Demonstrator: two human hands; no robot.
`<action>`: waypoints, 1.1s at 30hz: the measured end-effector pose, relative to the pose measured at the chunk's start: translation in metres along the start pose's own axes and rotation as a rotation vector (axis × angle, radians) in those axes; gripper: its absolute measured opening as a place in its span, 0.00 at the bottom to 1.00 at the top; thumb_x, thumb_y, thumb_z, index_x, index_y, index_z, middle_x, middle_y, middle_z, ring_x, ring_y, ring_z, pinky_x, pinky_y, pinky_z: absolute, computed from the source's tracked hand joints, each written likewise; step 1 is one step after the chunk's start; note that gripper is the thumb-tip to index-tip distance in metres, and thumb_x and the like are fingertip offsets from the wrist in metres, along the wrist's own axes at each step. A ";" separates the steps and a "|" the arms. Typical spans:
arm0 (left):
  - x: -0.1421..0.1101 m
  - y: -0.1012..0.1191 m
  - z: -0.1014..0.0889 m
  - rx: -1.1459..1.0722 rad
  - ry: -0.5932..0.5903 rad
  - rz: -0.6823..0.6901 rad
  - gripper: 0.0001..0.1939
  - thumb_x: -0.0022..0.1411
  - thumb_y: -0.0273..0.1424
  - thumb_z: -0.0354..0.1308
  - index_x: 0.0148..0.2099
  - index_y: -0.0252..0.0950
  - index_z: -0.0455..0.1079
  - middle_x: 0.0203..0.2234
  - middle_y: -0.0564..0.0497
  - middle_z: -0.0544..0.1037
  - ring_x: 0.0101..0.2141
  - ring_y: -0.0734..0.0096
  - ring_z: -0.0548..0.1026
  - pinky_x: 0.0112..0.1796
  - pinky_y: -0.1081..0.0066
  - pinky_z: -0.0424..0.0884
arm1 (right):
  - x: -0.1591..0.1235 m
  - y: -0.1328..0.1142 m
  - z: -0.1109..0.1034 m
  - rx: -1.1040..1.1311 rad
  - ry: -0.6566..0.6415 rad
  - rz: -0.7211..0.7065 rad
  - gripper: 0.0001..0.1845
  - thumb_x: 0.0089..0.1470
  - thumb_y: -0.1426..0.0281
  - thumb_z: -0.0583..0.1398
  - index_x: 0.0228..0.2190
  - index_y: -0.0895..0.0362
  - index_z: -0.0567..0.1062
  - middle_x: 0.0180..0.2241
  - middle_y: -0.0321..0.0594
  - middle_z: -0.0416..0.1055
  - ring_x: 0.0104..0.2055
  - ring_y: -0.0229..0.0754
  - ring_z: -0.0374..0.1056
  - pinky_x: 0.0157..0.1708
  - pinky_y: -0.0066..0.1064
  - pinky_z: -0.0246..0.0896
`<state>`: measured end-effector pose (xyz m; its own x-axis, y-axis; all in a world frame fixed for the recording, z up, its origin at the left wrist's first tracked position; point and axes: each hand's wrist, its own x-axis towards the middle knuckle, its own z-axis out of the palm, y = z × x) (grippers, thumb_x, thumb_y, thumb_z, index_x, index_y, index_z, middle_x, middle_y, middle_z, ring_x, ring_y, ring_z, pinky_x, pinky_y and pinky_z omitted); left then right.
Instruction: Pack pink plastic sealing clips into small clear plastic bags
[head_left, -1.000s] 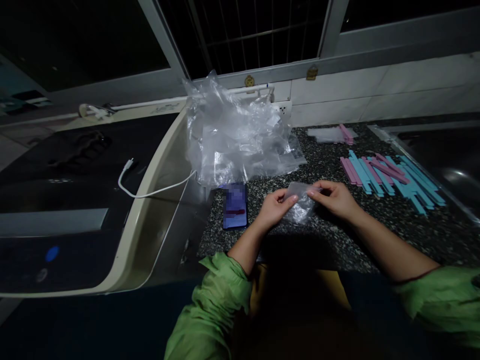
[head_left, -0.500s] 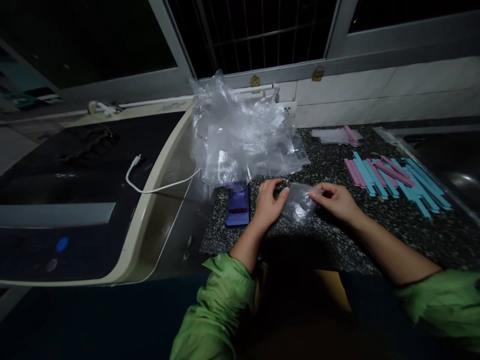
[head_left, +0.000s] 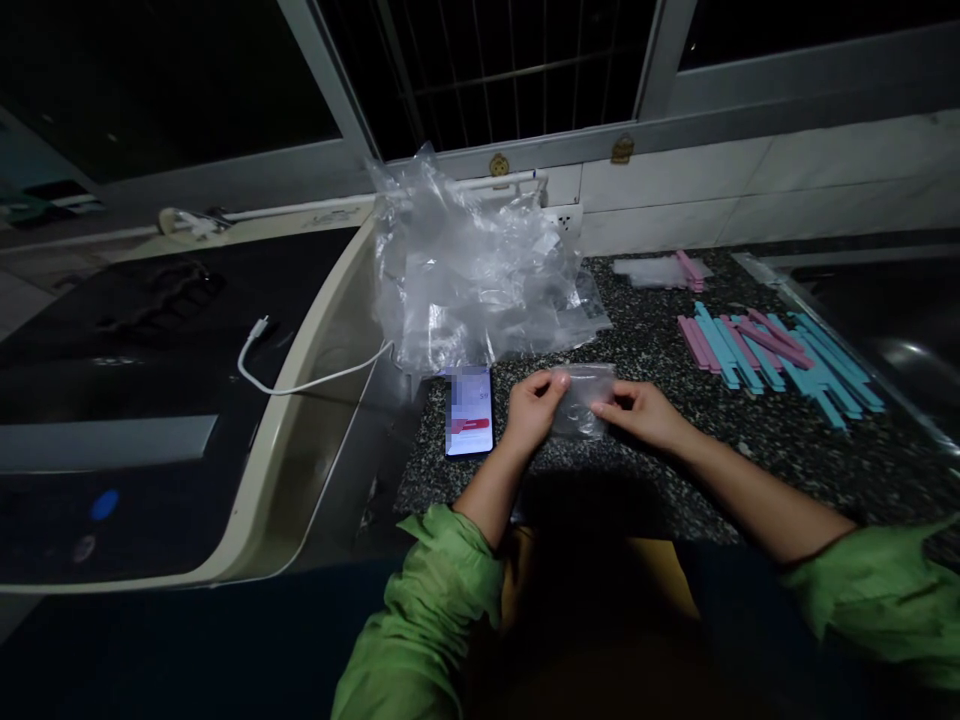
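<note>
A small clear plastic bag (head_left: 581, 405) is stretched between my hands, just above the speckled dark counter. My left hand (head_left: 534, 408) pinches its left edge between thumb and fingers. At the right edge, my right hand (head_left: 641, 412) grips the bag the same way. Left of my left hand lies a phone (head_left: 470, 415) with its screen lit. Beyond my hands rises a big heap of clear plastic bags (head_left: 480, 275). To the right of my right hand, pink and light blue strips (head_left: 780, 355) lie in a loose pile.
A washing machine (head_left: 266, 490) stands at the left, with a white cable (head_left: 322, 383) across its top edge. A stack of frosted strips (head_left: 656, 272) lies by the tiled wall (head_left: 667, 190). The metal sink (head_left: 900, 360) borders the counter on the right.
My left hand has closed on the bag's left edge, and the bag is now spread flatter between both hands. The phone screen has brightened. The view has shifted slightly.
</note>
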<state>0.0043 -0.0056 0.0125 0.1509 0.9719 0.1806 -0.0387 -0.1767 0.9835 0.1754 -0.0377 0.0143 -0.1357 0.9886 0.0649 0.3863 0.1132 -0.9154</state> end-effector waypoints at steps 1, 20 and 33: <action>0.000 -0.001 0.000 0.002 0.012 -0.001 0.17 0.48 0.43 0.61 0.23 0.33 0.72 0.19 0.54 0.70 0.24 0.75 0.64 0.28 0.74 0.59 | 0.000 0.000 0.001 0.001 -0.004 0.001 0.22 0.39 0.50 0.61 0.21 0.58 0.70 0.17 0.32 0.59 0.20 0.33 0.53 0.21 0.27 0.48; 0.002 -0.008 0.004 -0.193 0.101 -0.114 0.17 0.42 0.44 0.64 0.27 0.33 0.75 0.21 0.53 0.75 0.25 0.74 0.67 0.30 0.73 0.62 | -0.002 0.004 0.007 -0.030 -0.082 0.074 0.21 0.36 0.52 0.62 0.20 0.58 0.70 0.18 0.34 0.63 0.22 0.35 0.56 0.22 0.28 0.50; -0.007 0.001 0.013 -0.264 -0.210 -0.278 0.26 0.36 0.49 0.66 0.30 0.32 0.72 0.21 0.53 0.73 0.23 0.76 0.66 0.27 0.75 0.60 | 0.000 0.000 -0.005 0.124 0.281 -0.008 0.19 0.38 0.53 0.63 0.23 0.57 0.72 0.21 0.35 0.68 0.25 0.37 0.61 0.27 0.30 0.58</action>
<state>0.0156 -0.0141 0.0127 0.3875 0.9195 -0.0659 -0.2151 0.1597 0.9635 0.1801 -0.0369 0.0169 0.1256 0.9785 0.1637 0.2697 0.1251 -0.9548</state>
